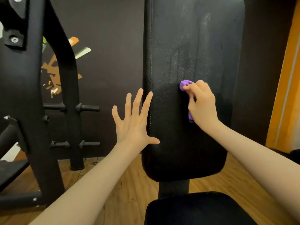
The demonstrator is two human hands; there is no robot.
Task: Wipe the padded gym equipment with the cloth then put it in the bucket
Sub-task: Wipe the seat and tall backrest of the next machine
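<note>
From my feed: right hand (202,103) is curled round the purple cloth (186,85) – bunched up, pressed against the face of the upright black back pad (186,46), roughly mid-height, a bit right of the pad's centre. Part of the cloth pokes out above the fingers, another bit hangs below the palm.

Left hand (132,122) is released, fingers spread wide and straight, at the pad's left edge by the stitched seam (151,62); thumb tip lies on the pad face near the lower left, index tip reaches the seam. Can't tell if the palm itself is touching.

Pad surface shows dull smeary streaks across the upper half, esp. near the top right corner. Below the pad's bottom edge a black post (173,187) runs down to the seat pad (194,210), at the bottom of frame.

Left of view – black machine frame (32,95) w/ horizontal pegs (88,108) sticking out, dark wall (105,46) behind w/ an orange-and-white graphic (53,69). Wood floor (129,184) underneath, orange panel (285,95) along the right edge.
</note>
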